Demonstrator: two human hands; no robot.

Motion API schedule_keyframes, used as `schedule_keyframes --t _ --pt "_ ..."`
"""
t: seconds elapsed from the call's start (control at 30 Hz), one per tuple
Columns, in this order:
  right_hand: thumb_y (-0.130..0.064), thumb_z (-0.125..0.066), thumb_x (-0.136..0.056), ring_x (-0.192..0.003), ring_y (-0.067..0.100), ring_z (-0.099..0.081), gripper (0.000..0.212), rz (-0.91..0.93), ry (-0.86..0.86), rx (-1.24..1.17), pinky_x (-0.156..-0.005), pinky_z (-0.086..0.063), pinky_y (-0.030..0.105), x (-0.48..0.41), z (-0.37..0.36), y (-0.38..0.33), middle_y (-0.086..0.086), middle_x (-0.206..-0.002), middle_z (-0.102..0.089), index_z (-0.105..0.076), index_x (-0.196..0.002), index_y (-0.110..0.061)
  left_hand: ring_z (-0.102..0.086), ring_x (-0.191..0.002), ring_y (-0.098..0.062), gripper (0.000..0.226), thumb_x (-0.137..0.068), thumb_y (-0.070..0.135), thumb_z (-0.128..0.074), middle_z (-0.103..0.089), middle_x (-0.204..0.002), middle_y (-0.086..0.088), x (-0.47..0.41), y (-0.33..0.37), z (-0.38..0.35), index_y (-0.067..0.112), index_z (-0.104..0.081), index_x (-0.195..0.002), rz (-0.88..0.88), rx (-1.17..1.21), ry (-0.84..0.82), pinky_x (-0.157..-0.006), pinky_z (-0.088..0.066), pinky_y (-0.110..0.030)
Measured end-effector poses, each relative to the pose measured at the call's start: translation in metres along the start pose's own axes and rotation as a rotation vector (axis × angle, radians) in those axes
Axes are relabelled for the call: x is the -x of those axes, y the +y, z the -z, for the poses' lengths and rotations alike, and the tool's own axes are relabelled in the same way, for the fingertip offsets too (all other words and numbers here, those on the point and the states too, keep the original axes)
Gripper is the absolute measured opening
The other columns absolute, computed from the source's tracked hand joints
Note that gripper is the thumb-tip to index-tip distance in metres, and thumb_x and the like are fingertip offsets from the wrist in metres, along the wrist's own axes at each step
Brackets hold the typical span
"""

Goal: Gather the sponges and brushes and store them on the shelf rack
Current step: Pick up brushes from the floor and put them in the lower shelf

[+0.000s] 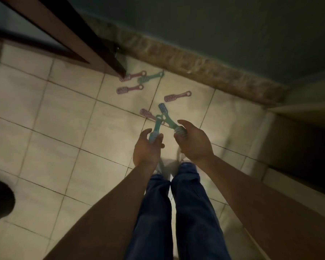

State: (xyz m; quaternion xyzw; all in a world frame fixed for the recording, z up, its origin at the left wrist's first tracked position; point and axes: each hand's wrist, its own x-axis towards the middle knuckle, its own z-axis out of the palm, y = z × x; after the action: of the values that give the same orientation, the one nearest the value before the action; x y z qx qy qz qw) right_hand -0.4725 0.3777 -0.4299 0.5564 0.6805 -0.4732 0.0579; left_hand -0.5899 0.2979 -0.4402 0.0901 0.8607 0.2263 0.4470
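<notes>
Your left hand point(148, 147) grips a teal plastic brush point(156, 126) by its bristled head. The fingers and thumb are curled round it, and its looped handle points away from you. Your right hand point(193, 141) holds a second teal brush point(169, 122) the same way, fingers wrapped round its pale bristles. That handle slants far and left, so the two end loops overlap in view; you cannot tell whether they touch. Both hands hang low in front of your dark blue jeans point(186, 203), above the pale square floor tiles point(64, 113).

Six more small plastic brushes lie flat on those tiles, each with an oval perforated head and a ring at the handle's end. Just beyond the held handles is a blue brush point(162, 108), and a pink near brush point(146, 113) lies close on its left, its handle hidden behind the ones you hold. Farther and to the right, a pink lone brush point(177, 96) lies by itself. At the far left three sit close together: a pink front brush point(129, 89), a teal floor brush point(150, 78) and a pink far brush point(133, 76). The head of that last one reaches the foot of the dark brown wooden frame point(101, 45).

A speckled brown stone skirting point(204, 72) runs along the far edge of the floor.
</notes>
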Motion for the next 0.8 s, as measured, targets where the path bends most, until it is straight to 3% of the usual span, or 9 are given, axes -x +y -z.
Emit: schedule_keyframes --t 0.1,0.17,0.23,0.4,0.5,0.57,0.67,0.73,0.8 --pt "-0.03 -0.043 -0.096 -0.052 0.013 -0.067 0.04 -0.053 0.022 -0.073 -0.06 -0.059 0.037 0.046 0.058 -0.042 -0.005 -0.083 -0.069 -0.049 -0.135 -0.036 -0.07 -0.064 -0.011 0.034 -0.095 0.035 -0.052 -0.07 -0.068 0.01 0.058 0.049 0.028 0.036 -0.05 -0.129 -0.097 -0.02 -0.054 -0.066 -0.059 -0.037" --pt "-0.037 -0.041 -0.097 -0.043 0.011 -0.062 0.034 -0.065 0.037 -0.11 -0.058 -0.058 0.039 0.079 0.096 -0.068 -0.005 -0.074 -0.067 -0.057 -0.127 -0.038 -0.067 -0.054 -0.013 0.025 -0.096 0.03 -0.047 -0.071 -0.069 0.006 0.097 0.083 0.049 0.035 -0.058 -0.119 -0.149 0.004 -0.079 -0.06 -0.058 -0.032" --pt "-0.037 -0.042 -0.098 -0.04 0.01 -0.058 0.03 -0.066 0.055 -0.144 -0.051 -0.056 0.037 0.108 0.13 -0.089 -0.002 -0.07 -0.066 -0.065 -0.117 -0.038 -0.067 -0.057 -0.016 0.025 -0.095 0.026 -0.045 -0.072 -0.075 0.001 0.132 0.113 0.068 0.027 -0.064 -0.111 -0.201 0.062 -0.115 -0.059 -0.056 -0.031" --pt "-0.021 -0.047 -0.093 -0.068 0.015 -0.066 0.026 -0.11 0.143 -0.385 -0.044 -0.054 0.033 0.165 0.196 -0.133 -0.004 -0.075 -0.066 -0.069 -0.097 -0.035 -0.068 -0.062 -0.022 0.024 -0.097 0.023 -0.041 -0.073 -0.077 -0.008 0.196 0.184 0.101 0.02 -0.064 -0.105 -0.189 0.128 -0.185 -0.053 -0.049 -0.027" --pt "-0.024 -0.054 -0.09 -0.069 0.024 -0.069 0.018 -0.141 0.199 -0.567 -0.051 -0.057 0.034 0.188 0.229 -0.154 0.0 -0.075 -0.068 -0.07 -0.083 -0.028 -0.069 -0.076 -0.025 0.014 -0.094 0.021 -0.047 -0.072 -0.086 -0.01 0.222 0.222 0.115 0.018 -0.061 -0.092 -0.178 0.177 -0.26 -0.072 -0.057 -0.039" --pt "-0.026 -0.057 -0.091 -0.062 0.026 -0.069 0.015 -0.154 0.195 -0.684 -0.056 -0.056 0.035 0.199 0.25 -0.162 0.007 -0.079 -0.07 -0.069 -0.085 -0.02 -0.069 -0.087 -0.023 0.012 -0.093 0.021 -0.05 -0.071 -0.095 -0.009 0.236 0.246 0.121 0.016 -0.061 -0.092 -0.211 0.151 -0.291 -0.074 -0.059 -0.036" --pt "-0.029 -0.055 -0.093 -0.066 0.022 -0.069 0.021 -0.171 0.205 -0.821 -0.051 -0.054 0.026 0.214 0.282 -0.169 0.01 -0.083 -0.07 -0.068 -0.09 -0.013 -0.065 -0.09 -0.02 0.011 -0.093 0.023 -0.052 -0.068 -0.109 -0.013 0.256 0.279 0.128 0.015 -0.06 -0.093 -0.266 0.149 -0.322 -0.06 -0.057 -0.025" --pt "-0.029 -0.045 -0.096 -0.069 0.021 -0.067 0.032 -0.192 0.217 -0.895 -0.052 -0.054 0.026 0.221 0.304 -0.172 0.01 -0.082 -0.07 -0.07 -0.089 -0.012 -0.067 -0.096 -0.023 0.016 -0.093 0.028 -0.05 -0.068 -0.113 -0.012 0.268 0.299 0.131 0.016 -0.061 -0.093 -0.323 0.113 -0.331 -0.076 -0.055 -0.033" --pt "-0.029 -0.033 -0.1 -0.077 0.025 -0.066 0.042 -0.202 0.221 -0.958 -0.058 -0.055 0.029 0.228 0.326 -0.173 0.013 -0.091 -0.07 -0.07 -0.093 -0.011 -0.067 -0.1 -0.024 0.029 -0.094 0.03 -0.045 -0.069 -0.114 -0.013 0.281 0.32 0.133 0.011 -0.065 -0.104 -0.36 0.113 -0.359 -0.081 -0.052 -0.033"
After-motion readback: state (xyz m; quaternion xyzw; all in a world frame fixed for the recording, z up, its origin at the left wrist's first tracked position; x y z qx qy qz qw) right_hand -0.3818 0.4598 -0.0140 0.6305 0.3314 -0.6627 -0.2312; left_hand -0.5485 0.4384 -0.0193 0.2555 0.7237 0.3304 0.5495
